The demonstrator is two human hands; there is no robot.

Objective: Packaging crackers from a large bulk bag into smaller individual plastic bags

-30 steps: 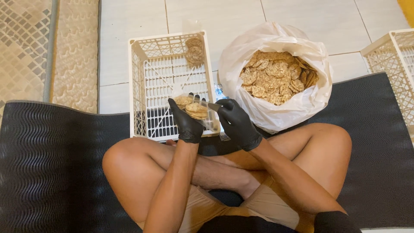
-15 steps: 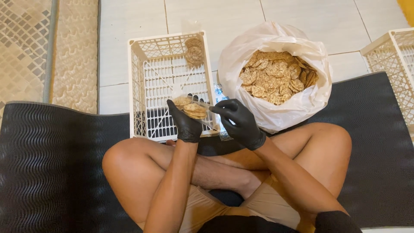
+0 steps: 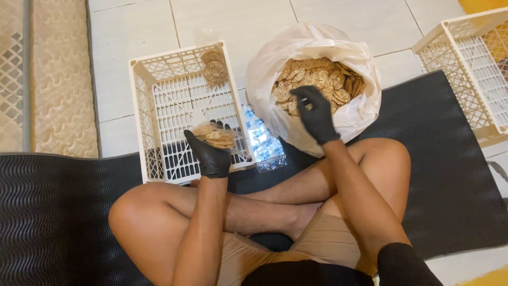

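1. Far left: patterned beige rug (image 3: 47, 79) on the tiled floor (image 3: 132, 32), with a black ribbed mat (image 3: 53, 212) below it, under the crossed bare legs.
2. Left of centre: white plastic lattice crate (image 3: 182, 106) standing on the floor tiles and the mat's edge, with a small clear packet of round crackers (image 3: 214, 66) propped against its far wall.
3. Over the crate's near right corner: left hand (image 3: 210, 153) in a black glove, fingers closed around a clear plastic bag holding a stack of round crackers (image 3: 214, 136).
4. Just right of the crate: bundle of clear printed plastic bags (image 3: 263, 143) lying on the floor, touching the big sack's base.
5. Centre right: large white plastic sack (image 3: 312, 47), mouth open, filled with loose round crackers (image 3: 317, 79).
6. Above the sack's near rim: right hand (image 3: 313, 114) in a black glove, fingers loosely curled and pointing downward, nothing visibly held between them.
7. Far right: second white lattice crate (image 3: 471, 69), partly out of view, standing on the mat's edge and the tiles.
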